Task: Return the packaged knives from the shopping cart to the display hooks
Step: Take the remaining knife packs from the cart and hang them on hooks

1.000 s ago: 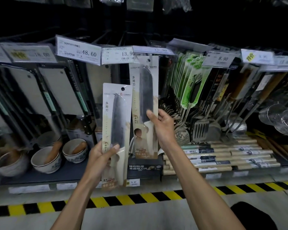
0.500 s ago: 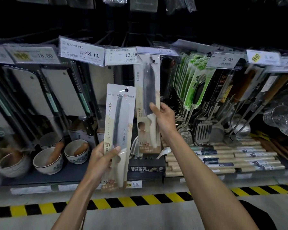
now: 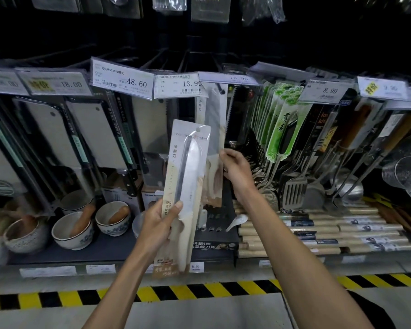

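Holds front knife pack (image 3: 188, 176) in left hand (image 3: 160, 224), out in front of the shelf, centre of view. Kept upright, long axis near vertical, top leaning a little right. Blade tip up, pale handle down, hang hole at the top. Gripped low, at the handle part: thumb across the front face, fingers curled round behind. Left forearm up from bottom centre, wrist roughly straight.

Pinches right edge of rear knife pack (image 3: 212, 119) with right hand (image 3: 235, 169), thumb on the near side, fingers curled, low on the pack beside its handle. Also vertical, blade up, handle down. Top apparently threaded on a hook (image 3: 220, 87) just under the price tags (image 3: 177, 85), left side partly hidden behind the front pack. Right forearm in from bottom right, angled up and leftward, wrist slightly bent. Hands apart, not touching each other.

Around them:
- Left on the same rail: boxed cleavers (image 3: 100, 131), hung slanted.
- Below those on the shelf: patterned bowls (image 3: 73, 231) with wooden pestles inside.
- Right of the rear pack: green-carded utensils (image 3: 280, 124), then a slotted spatula (image 3: 294, 191) hanging blade down.
- Under the spatula: rolling pins (image 3: 342, 236) stacked lying flat.
- Along the floor edge: yellow-black striped tape (image 3: 199, 290).
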